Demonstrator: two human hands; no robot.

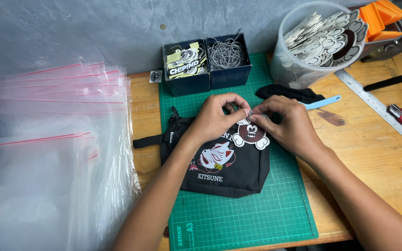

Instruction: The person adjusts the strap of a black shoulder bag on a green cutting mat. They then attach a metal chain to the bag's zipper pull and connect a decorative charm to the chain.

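At 9 o'clock a stack of clear bags (52,153) lies flat beside the green mat (238,218). At centre a black pouch (224,172) rests on the mat, print side up. The left hand (215,116) is pinched shut on a small bead chain (250,112) at the pouch's top edge; the right hand (289,125) pinches the same chain from 3 o'clock, with a round tag (251,134) lying just below the fingertips. Step in hand, by judgement: fastening the tag to the pouch. Closing the chain calls for fine two-finger alignment. At 12 o'clock stand two blue boxes (205,76); at 1 o'clock, a tub (289,69) of tags.
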